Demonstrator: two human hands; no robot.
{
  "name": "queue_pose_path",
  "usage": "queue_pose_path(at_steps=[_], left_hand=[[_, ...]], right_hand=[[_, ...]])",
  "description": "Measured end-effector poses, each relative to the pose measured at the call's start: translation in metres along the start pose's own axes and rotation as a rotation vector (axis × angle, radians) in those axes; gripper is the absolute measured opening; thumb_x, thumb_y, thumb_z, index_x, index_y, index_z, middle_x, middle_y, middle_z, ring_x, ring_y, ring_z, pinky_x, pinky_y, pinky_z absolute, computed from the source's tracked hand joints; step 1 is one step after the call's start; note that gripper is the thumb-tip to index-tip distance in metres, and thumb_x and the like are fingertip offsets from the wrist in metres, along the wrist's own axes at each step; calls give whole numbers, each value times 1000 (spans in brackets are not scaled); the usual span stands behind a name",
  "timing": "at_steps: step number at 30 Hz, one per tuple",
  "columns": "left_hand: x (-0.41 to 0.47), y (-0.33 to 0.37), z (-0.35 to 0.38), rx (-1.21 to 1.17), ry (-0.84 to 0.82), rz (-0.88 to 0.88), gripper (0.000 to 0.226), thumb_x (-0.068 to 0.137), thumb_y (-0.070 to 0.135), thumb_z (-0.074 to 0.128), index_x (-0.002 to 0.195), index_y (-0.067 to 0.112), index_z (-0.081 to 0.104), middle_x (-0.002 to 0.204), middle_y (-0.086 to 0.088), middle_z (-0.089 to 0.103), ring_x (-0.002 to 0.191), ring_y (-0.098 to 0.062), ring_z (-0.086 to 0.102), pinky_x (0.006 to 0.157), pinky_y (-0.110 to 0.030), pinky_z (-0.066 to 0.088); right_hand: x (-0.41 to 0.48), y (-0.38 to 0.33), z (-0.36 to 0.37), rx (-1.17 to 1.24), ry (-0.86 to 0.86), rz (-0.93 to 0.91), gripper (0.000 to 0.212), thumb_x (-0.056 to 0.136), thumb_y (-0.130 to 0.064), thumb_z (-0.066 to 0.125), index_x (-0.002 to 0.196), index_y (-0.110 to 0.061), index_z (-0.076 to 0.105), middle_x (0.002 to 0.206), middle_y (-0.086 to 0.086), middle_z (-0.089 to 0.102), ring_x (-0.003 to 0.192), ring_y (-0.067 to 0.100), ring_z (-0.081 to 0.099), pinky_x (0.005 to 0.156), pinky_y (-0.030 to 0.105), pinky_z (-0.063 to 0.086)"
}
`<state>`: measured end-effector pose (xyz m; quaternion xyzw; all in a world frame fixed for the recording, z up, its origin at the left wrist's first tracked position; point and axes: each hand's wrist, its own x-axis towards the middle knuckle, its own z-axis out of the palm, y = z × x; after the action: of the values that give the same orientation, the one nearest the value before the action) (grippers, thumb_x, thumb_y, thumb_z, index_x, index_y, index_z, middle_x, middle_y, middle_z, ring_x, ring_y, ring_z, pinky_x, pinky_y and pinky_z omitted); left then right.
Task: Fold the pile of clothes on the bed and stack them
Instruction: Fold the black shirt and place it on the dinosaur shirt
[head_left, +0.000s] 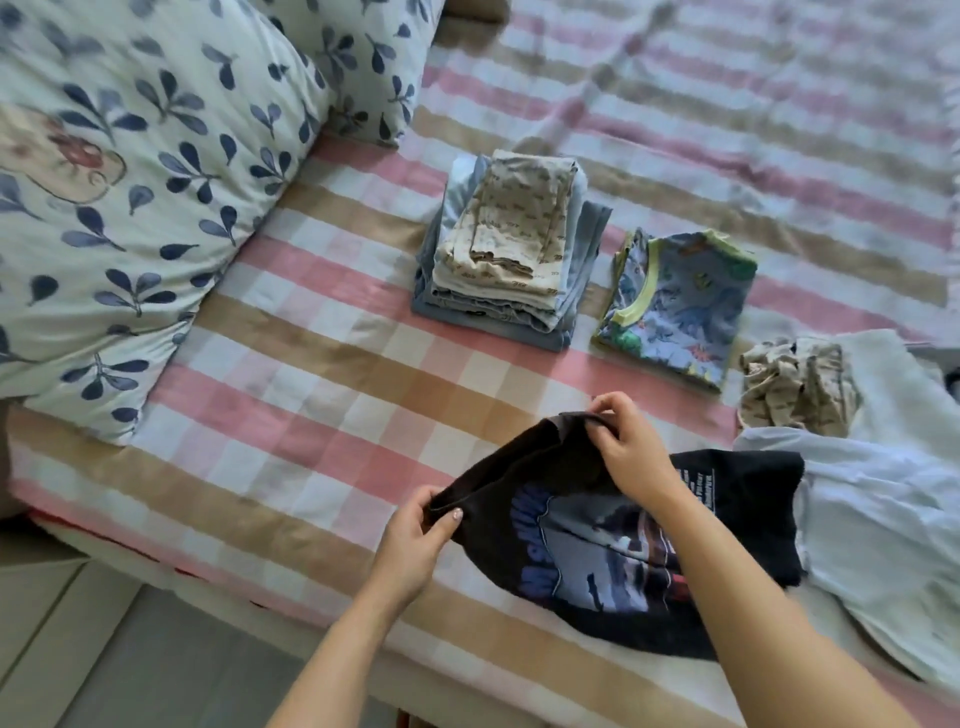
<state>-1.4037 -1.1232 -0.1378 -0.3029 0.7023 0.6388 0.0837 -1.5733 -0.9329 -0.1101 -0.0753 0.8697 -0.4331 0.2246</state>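
A black T-shirt with a blue print (597, 545) lies partly lifted at the near edge of the bed. My left hand (421, 535) pinches its hem at the lower left, and my right hand (631, 452) pinches the same edge higher up. Further back stands a stack of folded clothes (511, 249), beige patterned pieces on top of blue ones. Right of that stack lies a folded blue dinosaur-print shirt (680, 306). Unfolded pieces sit at the right: a beige patterned garment (795, 389) and a pale blue garment (883, 519).
The bed carries a pink, tan and white checked sheet (311, 395). Two large leaf-print pillows (140, 182) fill the left side. The bed's near edge and a pale floor (130, 660) show at the lower left.
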Motion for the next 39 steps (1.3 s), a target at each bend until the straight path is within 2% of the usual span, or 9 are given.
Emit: queue_pose_path(at_steps=[4,8,11,15,18,24,28,35,39], left_hand=[[0,60,-2,39,-54,113,7,88,12,60,89,19,62,80,3,70,80,-9,66,70,-18,50],[-9,114,-2,141,-103,244,6,82,8,67,83,13,64,76,-1,68,76,-13,64,70,-24,51],[-21,150,-1,219,-95,333,14,78,10,72,74,20,63,68,7,66,66,-4,61,63,-18,48],[-46,196,1,282,-73,468,19,78,14,72,69,25,59,63,10,62,58,1,57,56,-12,43],[-70,226,-2,307,-52,576,17,84,14,66,73,24,58,70,7,63,65,0,58,58,-11,43],[-124,255,-14,262,47,743,14,88,8,59,85,21,57,79,5,61,77,0,57,66,-7,41],[-155,274,-34,274,102,813,27,83,7,65,78,32,56,75,10,62,74,3,58,63,-6,40],[-190,300,-68,320,51,884,11,74,33,64,72,41,57,75,24,62,69,6,58,61,-2,39],[-174,278,-64,363,-11,828,29,78,13,72,71,38,59,76,18,63,70,2,58,62,-6,40]], right_hand=[[-37,-21,-59,189,-44,37,14,90,-3,54,96,-16,54,92,9,64,79,14,58,74,32,49],[-74,-41,-105,147,14,-29,14,85,-2,62,92,-14,64,83,-2,66,73,-5,60,69,8,45],[-100,-55,-129,106,164,-49,19,83,-4,66,75,-20,64,67,-10,61,58,-8,55,57,4,39],[-137,-76,-151,116,332,-92,26,83,-4,65,66,-23,60,59,-9,56,54,-2,50,53,11,35],[-167,-96,-162,160,412,-115,19,85,-5,63,68,-12,62,61,1,56,60,13,50,61,32,41],[-227,-135,-164,204,605,-201,28,85,-4,63,70,-28,61,70,0,60,67,7,54,61,13,39],[-262,-158,-158,267,650,-218,26,84,-4,63,75,-28,66,77,4,65,73,12,60,66,16,43],[-302,-189,-152,339,653,-227,4,73,-32,65,72,-31,68,61,-10,65,55,0,58,52,8,41],[-292,-166,-138,354,601,-160,18,79,-14,68,72,-30,69,66,-6,68,58,1,60,54,10,44]])
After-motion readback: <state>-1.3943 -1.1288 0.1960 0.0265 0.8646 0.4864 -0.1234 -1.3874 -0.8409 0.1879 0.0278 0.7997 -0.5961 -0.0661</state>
